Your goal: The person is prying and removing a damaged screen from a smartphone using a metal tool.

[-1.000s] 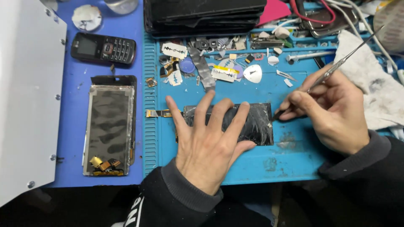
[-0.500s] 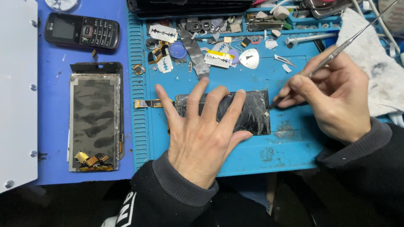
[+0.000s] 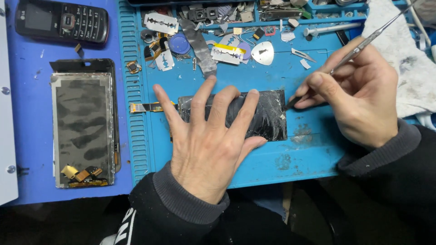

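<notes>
My left hand (image 3: 206, 136) lies flat with fingers spread on a black phone screen panel (image 3: 270, 115) that rests on the blue work mat (image 3: 272, 163). It presses the panel down. A thin orange flex cable (image 3: 145, 107) sticks out from the panel's left end. My right hand (image 3: 354, 93) grips a slim metal pry tool (image 3: 363, 43) like a pen. The tool's tip touches the panel's right edge, where the surface looks scraped and whitish.
A phone frame with a grey backing (image 3: 81, 124) lies left on the blue table. A black keypad phone (image 3: 61, 20) sits at top left. Razor blades (image 3: 227, 53), a metal pick (image 3: 262, 52) and small parts litter the mat's top. A white cloth (image 3: 406, 68) lies right.
The view has shifted so everything sits higher and closer. Both hands stay in the same pose on the panel, and the tool tip remains at its right edge.
</notes>
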